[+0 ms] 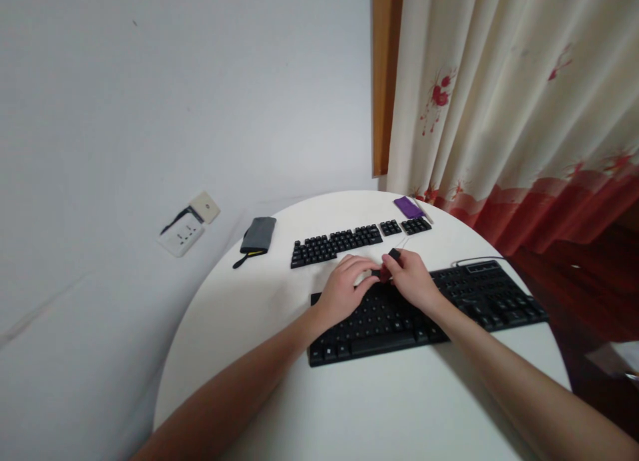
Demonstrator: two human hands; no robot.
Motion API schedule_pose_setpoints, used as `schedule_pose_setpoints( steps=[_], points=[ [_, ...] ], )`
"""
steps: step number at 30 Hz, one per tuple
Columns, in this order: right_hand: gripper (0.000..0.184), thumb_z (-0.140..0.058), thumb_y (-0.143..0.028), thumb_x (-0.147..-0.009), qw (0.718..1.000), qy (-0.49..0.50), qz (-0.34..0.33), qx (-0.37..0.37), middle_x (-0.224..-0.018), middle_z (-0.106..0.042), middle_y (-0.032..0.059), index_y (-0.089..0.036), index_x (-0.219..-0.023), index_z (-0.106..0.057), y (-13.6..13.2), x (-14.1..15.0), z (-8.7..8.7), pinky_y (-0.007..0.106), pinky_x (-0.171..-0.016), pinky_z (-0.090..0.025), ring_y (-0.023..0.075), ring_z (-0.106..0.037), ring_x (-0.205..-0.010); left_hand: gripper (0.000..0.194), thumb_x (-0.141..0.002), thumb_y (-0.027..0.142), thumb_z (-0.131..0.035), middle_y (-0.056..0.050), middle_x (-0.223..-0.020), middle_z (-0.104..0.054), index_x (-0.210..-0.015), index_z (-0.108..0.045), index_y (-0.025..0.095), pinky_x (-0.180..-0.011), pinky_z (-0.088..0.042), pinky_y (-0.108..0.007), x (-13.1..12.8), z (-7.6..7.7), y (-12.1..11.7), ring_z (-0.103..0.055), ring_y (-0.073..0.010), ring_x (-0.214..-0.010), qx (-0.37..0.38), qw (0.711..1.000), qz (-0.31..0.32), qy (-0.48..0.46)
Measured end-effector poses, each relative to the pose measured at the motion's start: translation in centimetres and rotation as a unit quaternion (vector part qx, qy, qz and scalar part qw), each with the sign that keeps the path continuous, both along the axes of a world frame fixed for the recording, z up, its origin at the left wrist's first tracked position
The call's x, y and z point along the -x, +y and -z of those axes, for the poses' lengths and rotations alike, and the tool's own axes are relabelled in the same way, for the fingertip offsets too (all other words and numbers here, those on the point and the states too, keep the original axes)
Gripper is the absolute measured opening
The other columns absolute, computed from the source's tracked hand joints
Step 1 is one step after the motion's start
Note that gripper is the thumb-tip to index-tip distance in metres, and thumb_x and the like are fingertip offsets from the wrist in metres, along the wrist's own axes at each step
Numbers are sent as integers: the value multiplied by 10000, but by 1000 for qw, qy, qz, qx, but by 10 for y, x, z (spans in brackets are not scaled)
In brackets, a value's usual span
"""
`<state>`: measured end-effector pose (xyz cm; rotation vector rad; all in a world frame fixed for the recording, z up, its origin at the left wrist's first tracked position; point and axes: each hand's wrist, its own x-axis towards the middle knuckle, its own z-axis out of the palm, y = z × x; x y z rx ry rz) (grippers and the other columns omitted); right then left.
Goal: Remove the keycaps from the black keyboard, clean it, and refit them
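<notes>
A black keyboard (382,342) lies on the round white table under my hands. Many keycaps are off its main block, leaving small switch stems; the space bar and some bottom-row keys are still on. Over its upper part, the fingers of my left hand (347,285) are pinched on a small black piece, apparently a keycap (375,273). Close beside it, my right hand (412,278) is closed around a small black and reddish tool, a keycap puller (394,254), with thin wires sticking out away from me. The fingers partly hide both small things.
Removed keycaps (339,243) stand in rows behind the keyboard. A grey pouch (258,235) lies at the table's left, a purple cloth (408,207) at the far edge. The cable (474,258) runs behind the keyboard. Wall and curtain (479,115) border the table (224,328).
</notes>
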<state>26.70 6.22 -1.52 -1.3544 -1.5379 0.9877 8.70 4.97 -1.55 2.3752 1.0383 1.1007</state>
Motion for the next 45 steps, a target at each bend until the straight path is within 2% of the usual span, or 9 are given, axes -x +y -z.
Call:
schedule_pose_setpoints(
  steps=[5,8,11,14,19,29,37,42,45],
  points=[
    [281,-479,-357,-928,999,43,16,9,-743,-733,105,-176,-737,-578,4,-2,-1,280,-581,-500,189,-686,-630,227,-885,230,-656,-47,-1051,-692,-1112,-667,223,-892,-486,-348,12,-13,24,-618,-187,-942,0,995,-93,-38],
    [292,-480,-362,-933,999,46,14,8,-736,-733,106,-171,-737,-581,5,-2,0,275,-574,-496,186,-686,-623,142,-870,271,-683,-44,-982,-719,-1000,-724,234,-924,-461,-381,26,-18,45,-600,-217,-978,-27,992,-125,9],
    [298,-480,-358,-935,999,41,13,6,-733,-734,105,-168,-733,-588,4,-1,0,269,-577,-494,179,-685,-621,136,-844,281,-717,-40,-956,-743,-972,-749,251,-905,-448,-392,38,-11,63,-588,-231,-966,-21,988,-141,57],
    [305,-476,-350,-938,999,36,14,7,-734,-735,108,-165,-726,-593,4,-1,-1,263,-574,-490,177,-686,-623,122,-826,269,-738,-28,-1018,-749,-946,-760,269,-944,-404,-415,46,3,72,-574,-236,-997,-12,988,-126,94],
    [296,-473,-334,-940,999,41,17,8,-739,-735,103,-162,-734,-597,5,-2,-2,258,-572,-487,172,-688,-623,74,-798,281,-766,-24,-1174,-684,-871,-768,266,-969,-374,-461,52,20,75,-505,-275,-1110,-49,975,-149,154],
    [289,-482,-350,-932,999,42,18,-2,-752,-740,101,-169,-736,-593,3,-2,-1,272,-568,-492,175,-686,-616,63,-767,278,-777,-5,-1236,-619,-825,-752,278,-998,-382,-456,56,22,70,-476,-277,-1156,-73,959,-204,184],
    [283,-488,-352,-926,999,37,21,-7,-746,-745,99,-170,-736,-594,4,-2,-1,275,-573,-492,172,-684,-604,432,-723,299,-785,-47,-1285,-570,-1133,-649,284,-1022,-359,-462,51,20,67,-443,-308,-1190,-65,952,-234,186],
    [287,-498,-354,-924,999,40,19,-6,-714,-736,88,-174,-722,-593,3,-2,-2,273,-573,-489,174,-683,-606,446,-738,300,-765,-51,-1281,-557,-1164,-634,291,-1015,-356,-464,50,22,68,-443,-305,-1179,-66,951,-239,182],
    [296,-497,-363,-926,999,41,18,-4,-712,-734,87,-174,-719,-594,2,-1,-2,275,-571,-487,179,-685,-614,363,-745,296,-764,-47,-1287,-556,-1095,-669,292,-1012,-357,-468,51,23,68,-439,-304,-1184,-70,952,-236,182]
  ],
)
